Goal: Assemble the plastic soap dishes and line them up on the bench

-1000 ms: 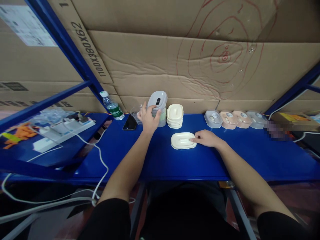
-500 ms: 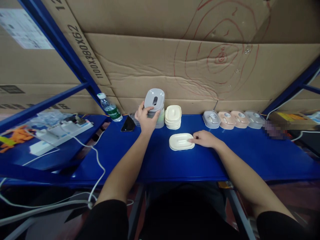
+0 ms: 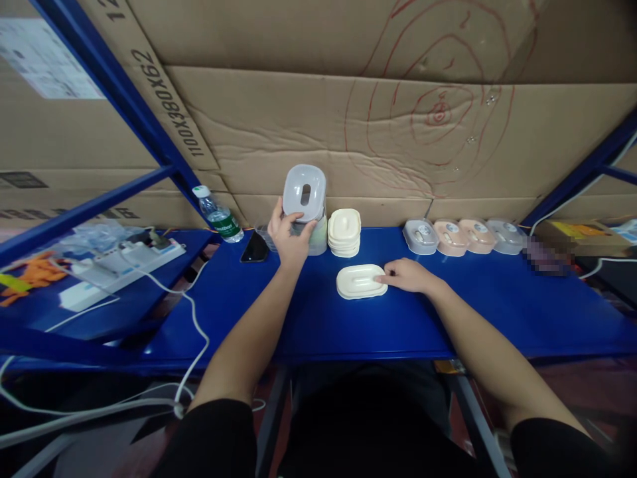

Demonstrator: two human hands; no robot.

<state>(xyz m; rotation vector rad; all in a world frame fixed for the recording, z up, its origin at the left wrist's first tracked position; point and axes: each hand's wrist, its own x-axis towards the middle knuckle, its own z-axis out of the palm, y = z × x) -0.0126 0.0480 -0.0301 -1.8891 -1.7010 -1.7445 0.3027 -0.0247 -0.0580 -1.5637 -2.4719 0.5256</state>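
Note:
My left hand [image 3: 291,236] is closed on a grey plastic tray [image 3: 294,182] with rounded corners and an oval slot in its middle. It is tilted up toward me, above a stack of translucent containers [image 3: 318,243] partly hidden by the hand. My right hand [image 3: 407,275] pinches the right end of a cream oval dish [image 3: 359,281] lying on the blue table [image 3: 318,325]. Behind that dish stands a stack of several cream pieces [image 3: 344,232].
Several lidded boxes, grey and pink [image 3: 450,239], line the back right. At the back left are a water bottle [image 3: 223,222] and a black phone [image 3: 255,247]. A power strip [image 3: 122,272] with white cables lies left. A cardboard wall [image 3: 279,119] stands behind.
My left hand has raised the grey tray slightly and tipped it more upright. My right hand and the cream dish have stayed in place.

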